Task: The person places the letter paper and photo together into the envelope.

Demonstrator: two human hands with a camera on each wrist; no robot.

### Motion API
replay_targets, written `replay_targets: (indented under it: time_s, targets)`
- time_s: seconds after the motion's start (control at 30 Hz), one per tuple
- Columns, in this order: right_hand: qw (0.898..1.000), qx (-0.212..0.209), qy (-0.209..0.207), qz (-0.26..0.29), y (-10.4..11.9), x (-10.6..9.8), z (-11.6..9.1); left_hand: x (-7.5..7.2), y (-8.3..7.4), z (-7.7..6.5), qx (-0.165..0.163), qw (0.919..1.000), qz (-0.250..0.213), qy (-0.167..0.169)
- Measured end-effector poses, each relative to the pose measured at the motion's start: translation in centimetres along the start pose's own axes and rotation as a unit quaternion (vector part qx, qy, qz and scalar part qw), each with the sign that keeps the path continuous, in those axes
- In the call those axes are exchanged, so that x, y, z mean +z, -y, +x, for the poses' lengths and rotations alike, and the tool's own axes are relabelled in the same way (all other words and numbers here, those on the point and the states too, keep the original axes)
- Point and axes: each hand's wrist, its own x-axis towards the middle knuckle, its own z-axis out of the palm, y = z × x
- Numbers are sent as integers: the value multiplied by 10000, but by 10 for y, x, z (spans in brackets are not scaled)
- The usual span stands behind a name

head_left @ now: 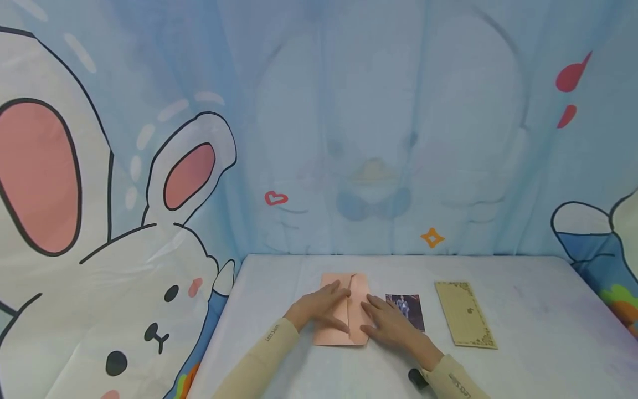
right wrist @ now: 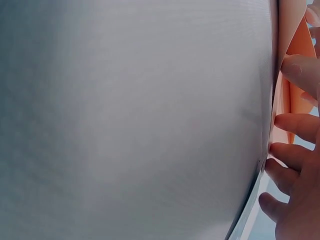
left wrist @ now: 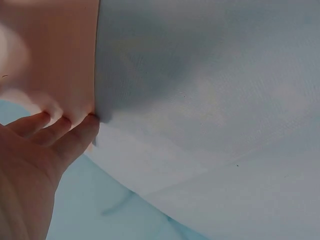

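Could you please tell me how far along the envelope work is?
The pink envelope already looks folded into shape. In hand: the left hand and right hand are touching it on the table. Possibly remaining: inserting the photo and gold card, which lie outside it.

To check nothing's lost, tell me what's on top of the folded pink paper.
The left hand lies partly over the folded pink paper, with fingers of the right hand at its right edge. Whatever those hands cover there cannot be seen.
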Motion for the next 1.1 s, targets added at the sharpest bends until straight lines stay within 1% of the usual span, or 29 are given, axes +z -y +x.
replay_targets:
  time_s: [0.2, 0.47, 0.67, 0.93, 1.0, 1.1]
  targets:
    - [9999, -70, -67, 66, 1, -2, 0, 2, 1, 1, 1, 9999, 115, -100]
    - [10000, -20, 45, -19, -2, 2, -1, 5, 1, 2, 81, 9997, 230, -56]
    - [9996, -134, -209, 153, -2, 0, -3, 3, 0, 2, 85, 9995, 304, -70]
    - [9985, -221, -399, 302, -3, -6, -6, 4, -1, 4, 80, 9992, 371, -94]
    - [9981, -210, -475, 335, -4, -8, -7, 5, -1, 4, 81, 9991, 397, -85]
    - [9981, -69, -522, 325, -7, -10, -9, 5, -1, 5, 61, 9992, 388, -60]
